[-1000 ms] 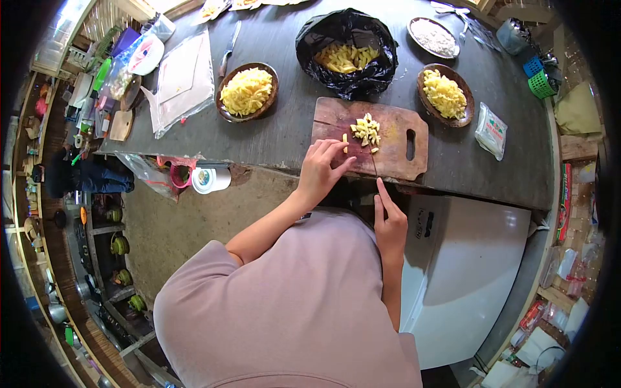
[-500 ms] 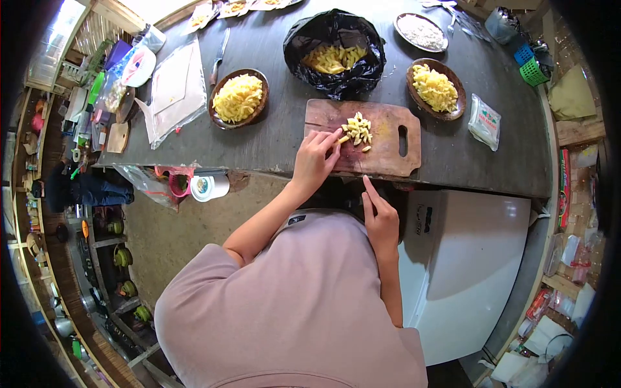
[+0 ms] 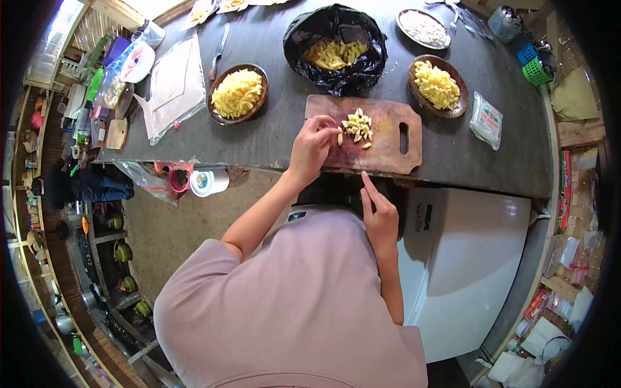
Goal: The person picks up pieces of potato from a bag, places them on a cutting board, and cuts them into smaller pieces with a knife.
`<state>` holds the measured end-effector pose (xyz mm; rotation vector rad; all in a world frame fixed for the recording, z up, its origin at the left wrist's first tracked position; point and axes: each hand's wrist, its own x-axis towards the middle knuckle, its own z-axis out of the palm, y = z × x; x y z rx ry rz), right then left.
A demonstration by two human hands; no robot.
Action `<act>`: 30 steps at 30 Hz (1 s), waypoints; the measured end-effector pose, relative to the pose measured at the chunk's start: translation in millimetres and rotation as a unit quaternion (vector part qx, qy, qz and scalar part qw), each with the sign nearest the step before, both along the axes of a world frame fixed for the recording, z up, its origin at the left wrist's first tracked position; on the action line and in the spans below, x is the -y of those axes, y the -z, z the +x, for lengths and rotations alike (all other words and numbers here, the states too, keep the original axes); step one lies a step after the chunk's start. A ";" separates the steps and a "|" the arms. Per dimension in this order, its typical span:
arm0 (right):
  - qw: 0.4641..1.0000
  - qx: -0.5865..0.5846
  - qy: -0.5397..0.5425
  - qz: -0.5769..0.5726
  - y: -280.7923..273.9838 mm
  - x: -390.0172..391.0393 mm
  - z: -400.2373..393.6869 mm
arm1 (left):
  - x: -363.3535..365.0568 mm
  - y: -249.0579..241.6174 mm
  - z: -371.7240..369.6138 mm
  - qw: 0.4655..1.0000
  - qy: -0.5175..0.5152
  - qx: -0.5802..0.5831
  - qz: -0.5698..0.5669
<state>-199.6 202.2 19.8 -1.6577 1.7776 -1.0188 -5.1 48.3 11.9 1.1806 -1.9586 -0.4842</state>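
Note:
My left hand [image 3: 312,145] is over the left part of a wooden cutting board [image 3: 385,132], its fingertips pinched on a small pale-yellow piece [image 3: 340,137]. Beside it on the board lies a little heap of similar cut yellow pieces [image 3: 358,124]. At the board's front edge is my right hand [image 3: 380,216], index finger stretched toward the board and the other fingers curled. A thin dark line shows by that fingertip; what the hand grips is hidden. Behind the board, a black plastic bag [image 3: 336,81] stands open with more yellow pieces [image 3: 333,54] inside.
Brown bowls of yellow strips stand left [image 3: 245,119] and right [image 3: 463,90] of the bag. Farther back are a plate of white grains [image 3: 424,29] and a knife [image 3: 220,50]. A white packet [image 3: 485,121] lies at right. Below the table sits a white appliance [image 3: 472,258].
My left hand has drawn slightly away from the heap, and its pinched piece is now apart from it. My right hand has stayed nearly still.

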 end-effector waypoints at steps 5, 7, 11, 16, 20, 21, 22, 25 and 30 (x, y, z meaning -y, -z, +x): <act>0.999 -0.009 0.004 0.031 -5.1 1.8 0.2 | -10.3 0.3 -9.0 0.994 -0.061 -0.051 0.076; 1.000 -0.012 -0.001 0.026 -6.6 4.7 1.0 | -10.3 5.0 -8.4 0.999 -0.031 0.024 -0.020; 0.998 -0.028 -0.022 0.048 -9.7 8.5 1.4 | -9.7 8.0 -7.5 0.999 -0.020 0.021 -0.013; 0.999 0.007 -0.036 0.039 -8.0 12.1 -0.6 | -10.8 11.4 -5.3 1.000 -0.021 0.010 -0.020; 0.997 -0.012 -0.039 0.061 -16.9 13.1 -4.6 | -11.1 14.4 -5.6 0.998 -0.026 0.008 -0.048; 0.996 -0.023 -0.039 0.081 -19.7 13.8 -5.6 | -10.1 13.2 -6.2 0.998 -0.028 0.006 -0.047; 0.995 -0.025 -0.042 0.084 -19.5 15.6 -6.7 | -10.5 12.0 -6.6 0.999 -0.029 0.005 -0.043; 0.995 -0.004 -0.058 0.079 -17.7 18.6 -8.4 | -14.0 15.6 -4.9 0.999 -0.034 0.009 -0.037; 0.995 0.028 -0.071 0.056 -12.0 34.4 -7.3 | -11.1 19.0 -4.6 0.998 -0.039 -0.004 -0.043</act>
